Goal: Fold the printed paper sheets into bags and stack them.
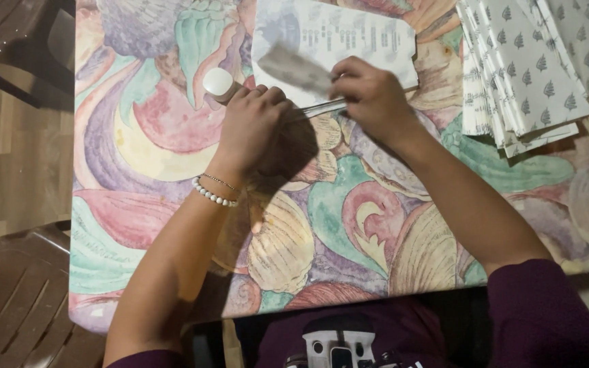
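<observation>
Left hand (252, 123) fisted around the glue tube (225, 86); right hand (369, 95) pinched a paper strip (293, 68) just beyond. Gluing underway; next likely needs steady pressing.

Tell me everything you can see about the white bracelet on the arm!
The bracelet is a single string of small, round, white beads that look like pearls. It sits around the wrist just below the left hand, curving across the arm. Right beside it, nearer the hand, lies a much thinner chain bracelet. The two run side by side, apart. Only the top half shows; the rest is hidden under the wrist.
</observation>
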